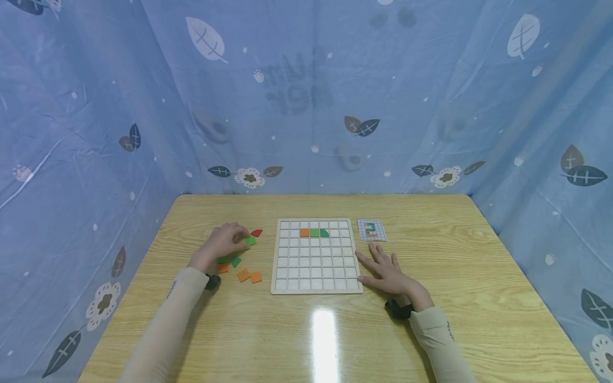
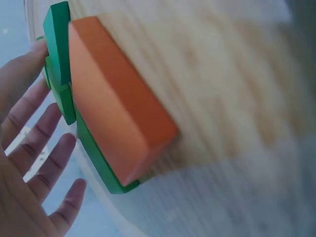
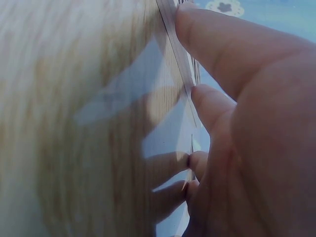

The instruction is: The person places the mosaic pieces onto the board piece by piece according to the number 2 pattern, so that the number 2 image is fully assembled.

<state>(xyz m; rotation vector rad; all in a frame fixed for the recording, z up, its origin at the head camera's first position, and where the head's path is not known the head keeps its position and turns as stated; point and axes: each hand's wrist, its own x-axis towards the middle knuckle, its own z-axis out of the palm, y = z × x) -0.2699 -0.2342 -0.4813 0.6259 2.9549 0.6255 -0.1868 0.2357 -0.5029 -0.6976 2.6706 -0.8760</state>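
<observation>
In the head view, my left hand (image 1: 224,243) is at the loose tiles left of the board, thumb and forefinger on either side of a light green square tile (image 1: 251,240), pinching it. A red quarter-round tile (image 1: 256,233) lies just beyond. Close in the left wrist view are an orange tile (image 2: 113,98) and a dark green tile (image 2: 59,44). My right hand (image 1: 390,275) lies with fingers spread, thumb and forefinger touching the right edge of the white gridded board (image 1: 275,266). The board holds an orange square (image 1: 304,233), a light green square (image 1: 314,233) and a dark green quarter-round (image 1: 324,233) in one row.
A small pattern card (image 1: 371,230) lies right of the board, beyond my right hand. Two orange squares (image 1: 244,275) and a dark green quarter-round tile (image 1: 236,261) lie nearer me on the left. A blue printed curtain (image 1: 306,133) surrounds the wooden table (image 1: 431,229).
</observation>
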